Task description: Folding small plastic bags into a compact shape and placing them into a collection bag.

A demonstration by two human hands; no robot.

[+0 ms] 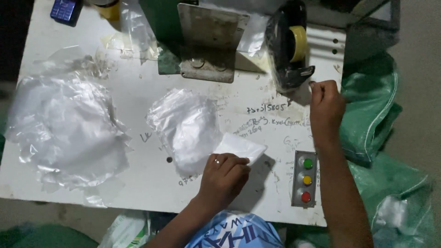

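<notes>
Head view: left hand (pixel 223 173) pressed flat, fingers curled, on folded white packet in clear plastic bag (pixel 193 128) mid white table (pixel 138 87). Right hand (pixel 325 108) pinches tape end at black tape dispenser w/ yellow roll (pixel 290 46). Risk: tape curls, sticks to itself; loose bag may slide, packet unfolds.

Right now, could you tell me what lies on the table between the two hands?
Head view: only bare, scribbled tabletop lies between the left hand and right hand.

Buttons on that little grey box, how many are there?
3, in one column on the control box at the table's near right edge: green button on top, yellow button in the middle, red button lowest.
</notes>
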